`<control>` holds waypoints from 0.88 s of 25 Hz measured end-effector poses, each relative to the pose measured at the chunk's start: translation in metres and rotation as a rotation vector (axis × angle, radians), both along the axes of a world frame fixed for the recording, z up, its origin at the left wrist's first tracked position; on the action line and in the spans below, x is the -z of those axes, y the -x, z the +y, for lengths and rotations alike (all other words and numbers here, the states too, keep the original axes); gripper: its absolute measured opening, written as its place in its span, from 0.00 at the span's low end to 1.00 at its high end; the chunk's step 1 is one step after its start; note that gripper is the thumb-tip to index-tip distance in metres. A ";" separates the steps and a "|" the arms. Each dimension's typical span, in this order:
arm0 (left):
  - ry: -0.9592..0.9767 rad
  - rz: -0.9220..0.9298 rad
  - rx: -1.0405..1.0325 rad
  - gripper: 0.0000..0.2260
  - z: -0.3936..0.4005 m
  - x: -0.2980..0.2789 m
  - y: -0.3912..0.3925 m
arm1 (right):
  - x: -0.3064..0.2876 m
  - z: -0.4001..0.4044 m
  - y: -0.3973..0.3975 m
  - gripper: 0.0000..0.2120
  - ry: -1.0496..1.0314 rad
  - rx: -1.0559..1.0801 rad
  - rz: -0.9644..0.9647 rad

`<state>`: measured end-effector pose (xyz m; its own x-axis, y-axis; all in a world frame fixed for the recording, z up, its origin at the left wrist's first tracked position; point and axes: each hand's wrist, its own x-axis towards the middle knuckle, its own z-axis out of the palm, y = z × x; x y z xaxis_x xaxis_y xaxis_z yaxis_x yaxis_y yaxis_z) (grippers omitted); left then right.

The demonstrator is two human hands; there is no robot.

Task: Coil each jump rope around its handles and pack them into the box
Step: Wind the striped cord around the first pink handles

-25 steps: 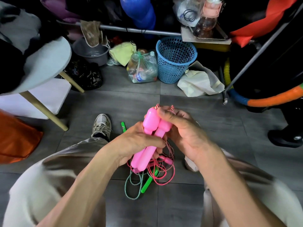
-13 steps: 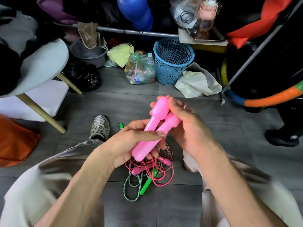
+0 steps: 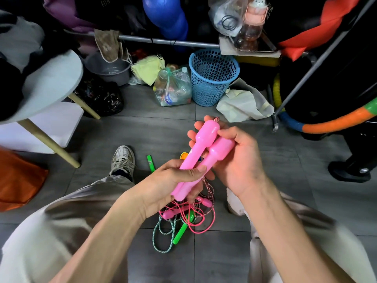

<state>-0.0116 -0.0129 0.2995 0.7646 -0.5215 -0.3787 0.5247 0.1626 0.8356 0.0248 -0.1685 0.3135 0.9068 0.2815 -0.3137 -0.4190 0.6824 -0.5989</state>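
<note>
I see the left hand (image 3: 173, 186) gripping the lower ends of two pink handles (image 3: 202, 156), the right hand (image 3: 234, 160) curling around their bulbous tops; they lie side by side above the tangled ropes (image 3: 183, 217) on the floor.

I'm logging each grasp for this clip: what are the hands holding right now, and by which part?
Both hold the pair of pink handles side by side: the left hand grips the lower ends, the right hand wraps the bulbous upper ends.
</note>
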 end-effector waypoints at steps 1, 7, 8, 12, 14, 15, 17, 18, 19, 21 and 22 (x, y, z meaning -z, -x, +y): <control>-0.011 0.013 -0.007 0.09 0.000 0.000 0.001 | 0.002 0.001 0.000 0.19 -0.003 0.000 0.000; 0.027 0.026 0.033 0.07 0.000 0.001 0.000 | -0.002 0.004 0.000 0.17 0.052 0.007 0.003; 0.021 0.020 0.029 0.07 0.001 0.002 -0.001 | -0.002 0.004 0.001 0.16 0.076 0.008 -0.004; 0.045 0.016 0.032 0.09 0.003 0.004 -0.002 | -0.001 0.006 0.000 0.16 0.121 0.000 -0.016; 0.044 0.028 0.049 0.06 0.003 0.005 -0.001 | -0.002 0.005 -0.001 0.16 0.136 -0.003 -0.022; 0.037 0.033 0.065 0.05 0.002 0.005 0.000 | -0.003 0.005 -0.001 0.16 0.144 0.001 -0.025; 0.021 0.037 0.092 0.06 0.002 0.004 0.000 | -0.004 0.004 -0.002 0.15 0.149 0.013 -0.034; 0.014 0.036 0.097 0.08 0.002 0.004 0.000 | -0.003 0.004 -0.002 0.15 0.146 0.023 -0.035; 0.009 0.026 0.096 0.11 0.002 0.004 -0.001 | -0.004 0.003 -0.002 0.15 0.142 0.031 -0.031; -0.005 0.004 0.081 0.18 0.001 0.004 -0.001 | -0.004 0.000 -0.006 0.15 0.158 0.028 -0.001; -0.012 -0.003 0.065 0.17 0.001 0.004 -0.001 | -0.004 -0.002 -0.008 0.16 0.193 0.012 0.028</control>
<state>-0.0102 -0.0121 0.2957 0.7304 -0.5653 -0.3834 0.5316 0.1180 0.8388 0.0326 -0.1704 0.3180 0.9000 0.2025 -0.3860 -0.4297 0.5611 -0.7075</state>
